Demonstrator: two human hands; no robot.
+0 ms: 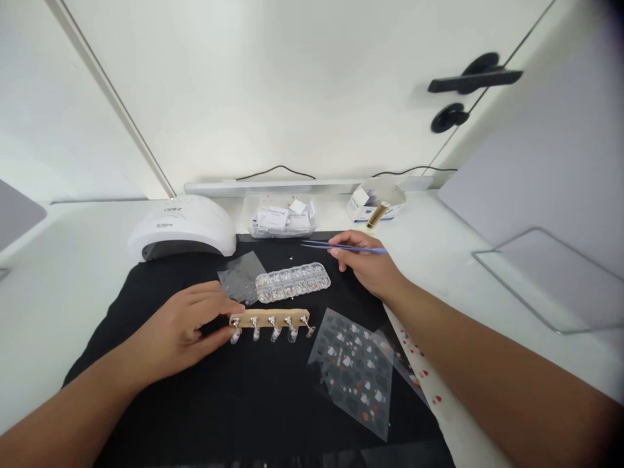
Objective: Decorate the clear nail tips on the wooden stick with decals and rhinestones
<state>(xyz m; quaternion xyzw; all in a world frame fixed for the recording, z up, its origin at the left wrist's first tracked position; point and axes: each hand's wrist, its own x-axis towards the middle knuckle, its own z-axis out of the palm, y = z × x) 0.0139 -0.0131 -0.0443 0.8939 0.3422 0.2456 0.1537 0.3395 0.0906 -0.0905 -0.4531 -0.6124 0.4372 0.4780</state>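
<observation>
My left hand grips the left end of a wooden nail holder that lies on a black mat; several clear nail tips hang from its front. My right hand pinches blue tweezers, their tips pointing left above the mat. Between the hands sits a clear rhinestone box with several small compartments. A sticker sheet with small red and white shapes lies in front of my right forearm.
A white nail lamp stands at the back left. Behind the mat are a clear bag of white packets, a small white box and a gold tube. A grey film sheet lies beside the rhinestone box.
</observation>
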